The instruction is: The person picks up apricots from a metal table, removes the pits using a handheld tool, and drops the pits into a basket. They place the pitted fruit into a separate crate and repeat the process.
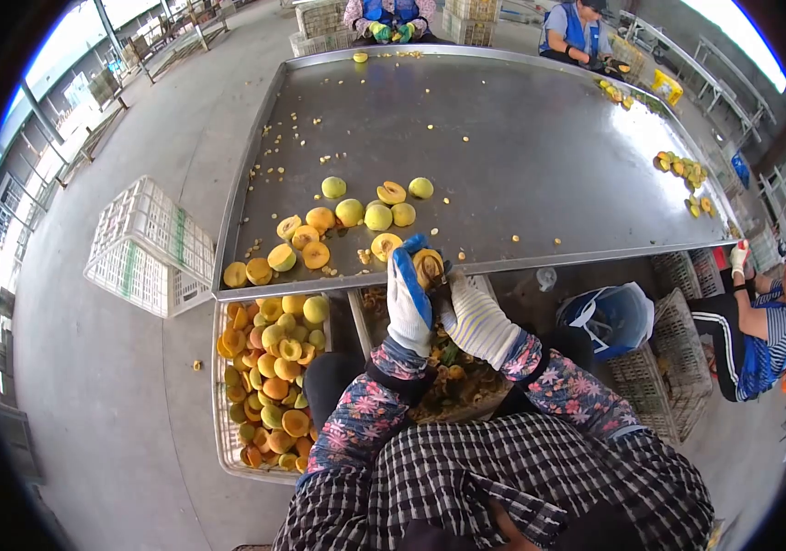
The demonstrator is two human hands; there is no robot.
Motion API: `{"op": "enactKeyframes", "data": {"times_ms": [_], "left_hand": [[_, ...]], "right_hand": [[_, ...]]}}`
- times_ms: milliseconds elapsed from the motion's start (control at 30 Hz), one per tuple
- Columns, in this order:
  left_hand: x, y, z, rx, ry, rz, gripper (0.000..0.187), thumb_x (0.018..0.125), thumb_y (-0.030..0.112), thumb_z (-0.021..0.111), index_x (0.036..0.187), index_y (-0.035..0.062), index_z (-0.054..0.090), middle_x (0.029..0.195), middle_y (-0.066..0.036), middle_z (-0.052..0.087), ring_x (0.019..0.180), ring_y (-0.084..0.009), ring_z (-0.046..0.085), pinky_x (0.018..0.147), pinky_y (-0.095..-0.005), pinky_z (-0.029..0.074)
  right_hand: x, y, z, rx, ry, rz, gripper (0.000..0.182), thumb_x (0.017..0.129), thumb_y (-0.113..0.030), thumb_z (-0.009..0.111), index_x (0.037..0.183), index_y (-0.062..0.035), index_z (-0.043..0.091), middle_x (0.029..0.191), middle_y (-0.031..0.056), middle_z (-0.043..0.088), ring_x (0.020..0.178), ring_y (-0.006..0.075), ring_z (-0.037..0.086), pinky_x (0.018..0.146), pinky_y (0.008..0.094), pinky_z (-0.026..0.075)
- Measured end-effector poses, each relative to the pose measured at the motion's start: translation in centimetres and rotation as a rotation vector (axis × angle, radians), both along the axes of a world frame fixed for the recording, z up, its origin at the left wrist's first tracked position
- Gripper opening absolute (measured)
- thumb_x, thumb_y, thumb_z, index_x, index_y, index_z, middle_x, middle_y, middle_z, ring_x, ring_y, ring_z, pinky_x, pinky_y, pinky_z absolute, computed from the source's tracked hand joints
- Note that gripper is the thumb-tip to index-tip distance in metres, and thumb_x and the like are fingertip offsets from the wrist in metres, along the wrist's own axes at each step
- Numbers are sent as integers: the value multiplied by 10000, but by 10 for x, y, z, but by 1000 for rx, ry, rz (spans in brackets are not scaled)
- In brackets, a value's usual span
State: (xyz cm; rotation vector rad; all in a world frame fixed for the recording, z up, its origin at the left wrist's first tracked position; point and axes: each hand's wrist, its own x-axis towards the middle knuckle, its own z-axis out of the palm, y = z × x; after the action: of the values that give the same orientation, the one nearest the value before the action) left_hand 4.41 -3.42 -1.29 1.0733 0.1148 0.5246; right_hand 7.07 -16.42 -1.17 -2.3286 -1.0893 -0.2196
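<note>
Near the front edge of the metal table (393, 138), my left hand (409, 298), in a white and blue glove, grips a halved fruit (428, 268) with its cut face up. My right hand (474, 317), in a striped glove, is closed at the fruit's right side on a small dark tool (449, 274), partly hidden by the fingers. Whole green-yellow fruits (377, 217) and orange halves (316, 254) lie on the table to the left of my hands. Small pale pits (430, 127) are scattered over the metal.
A crate full of fruit (274, 376) stands below the table's left front. Peelings (457, 381) fill a container under my hands. A blue bucket (606, 317) and crates (678, 358) stand at the right. White crates (150, 248) are on the left floor. Three co-workers sit around the table.
</note>
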Motion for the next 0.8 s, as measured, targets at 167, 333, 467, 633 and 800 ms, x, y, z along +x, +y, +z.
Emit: {"op": "enactKeyframes", "data": {"times_ms": [167,333,467,633,800], "left_hand": [[5,9,-22,-132,10,-56,516,1068,448,398,1295,3,525,1232,-103,573,1065,-192,613,968,-334,508],[9,8,-33,-71,-24,-31,454,1077,380,409,1343,21,491,1292,-105,555,1170,-190,537,1023,-338,446],[9,12,-13,-185,-174,-81,418,1071,274,422,1415,36,429,1333,-113,530,1228,-235,525,1060,-358,432],[13,16,-16,372,-129,107,476,1080,377,375,1400,33,451,1339,-118,549,1167,-226,581,980,-342,506],[13,21,-24,-133,-44,-165,544,1075,469,341,1365,27,473,1258,-120,583,1139,-204,597,975,-324,512]], "right_hand": [[0,-2,-13,-81,292,-8,305,925,-103,554,1187,38,488,1052,292,583,977,485,557,865,498,466],[-5,11,-8,200,381,122,333,1048,-235,456,1261,18,492,1056,126,640,936,265,620,865,364,510],[11,17,6,452,704,156,248,1053,-279,503,1159,-61,553,978,42,625,867,174,614,801,303,521],[11,-6,45,429,1232,-19,270,1015,-320,584,1063,-58,546,738,-40,546,608,115,539,564,310,456],[22,-11,16,159,347,140,347,985,-331,605,1081,-5,535,727,121,626,631,338,632,622,433,520]]}}
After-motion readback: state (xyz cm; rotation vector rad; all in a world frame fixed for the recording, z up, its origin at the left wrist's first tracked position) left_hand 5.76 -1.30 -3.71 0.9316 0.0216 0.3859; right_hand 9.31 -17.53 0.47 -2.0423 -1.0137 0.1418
